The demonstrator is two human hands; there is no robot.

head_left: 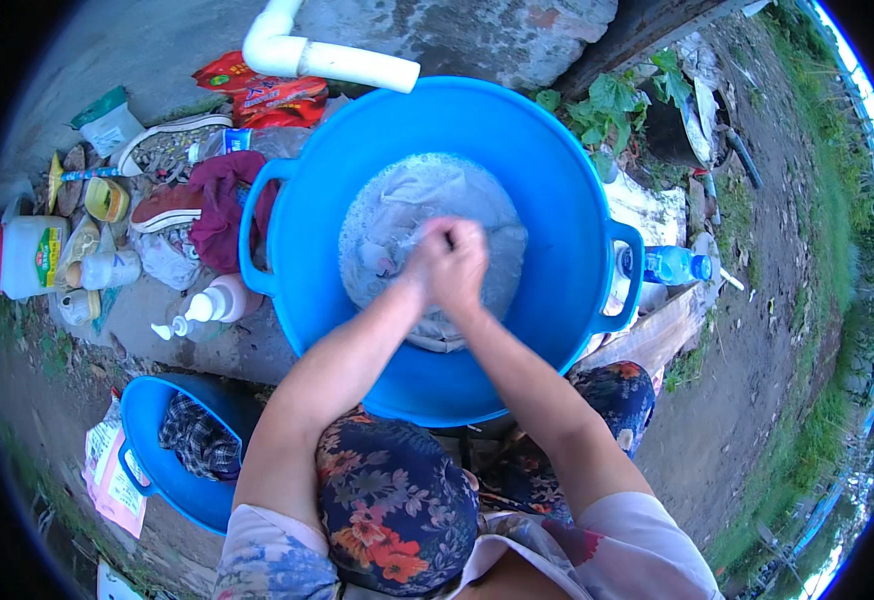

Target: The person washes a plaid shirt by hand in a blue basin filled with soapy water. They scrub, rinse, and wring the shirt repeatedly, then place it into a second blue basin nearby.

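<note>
A large blue tub (562,190) with two side handles stands in front of me. Pale wet cloth (492,215) lies in foamy, cloudy water at its bottom. Over the middle of that cloth, my left hand (423,264) and my right hand (462,262) are pressed together with their fingers closed, slightly smeared by motion. Whatever is between the fingers stays hidden. Both forearms reach in over the tub's near rim.
A white pipe (357,66) juts over the far rim. Left of the tub are a maroon cloth (222,205), shoes, a pump bottle (219,302) and a white jug (32,257). A smaller blue bucket (182,490) holds dark plaid clothing (197,437). A bottle (669,266) lies right.
</note>
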